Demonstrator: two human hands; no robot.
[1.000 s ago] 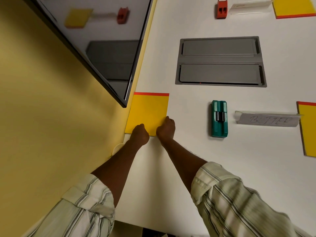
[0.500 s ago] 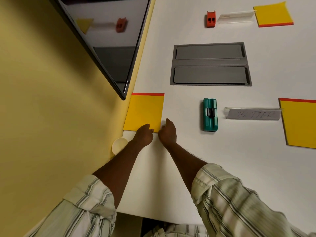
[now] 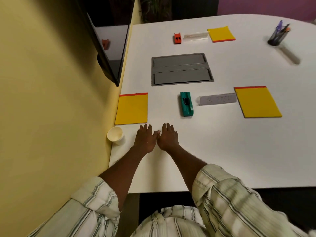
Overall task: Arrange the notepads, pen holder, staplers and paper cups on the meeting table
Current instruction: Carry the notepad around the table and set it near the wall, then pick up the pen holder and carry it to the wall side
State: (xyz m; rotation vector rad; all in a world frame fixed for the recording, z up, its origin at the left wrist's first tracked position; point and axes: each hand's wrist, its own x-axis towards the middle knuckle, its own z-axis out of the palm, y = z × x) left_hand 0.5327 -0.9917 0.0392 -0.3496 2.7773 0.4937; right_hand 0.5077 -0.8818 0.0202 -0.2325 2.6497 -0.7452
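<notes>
My left hand (image 3: 145, 138) and my right hand (image 3: 168, 137) lie side by side over the white table (image 3: 222, 151), fingers straight, thumbs touching, holding nothing. Just beyond the left fingertips lies a yellow notepad (image 3: 132, 109) with a red top strip, at the table's left edge. A white paper cup (image 3: 115, 135) stands left of my left hand. A green stapler (image 3: 186, 104) lies beyond my right hand. Two more yellow notepads lie at the right (image 3: 257, 102) and at the far side (image 3: 221, 34). A red stapler (image 3: 177, 38) and a dark mesh pen holder (image 3: 277, 35) stand far off.
A grey cable hatch (image 3: 181, 69) is set into the table's middle. Two clear name plates lie by the staplers, one near (image 3: 217, 99), one far (image 3: 195, 36). A dark screen (image 3: 109, 48) hangs on the yellow wall (image 3: 51, 100) along the table's left edge.
Both hands let go of the left notepad's near edge and drew back toward me, fingers now straight. My view lifted, bringing the pen holder and the table's near edge into sight.
</notes>
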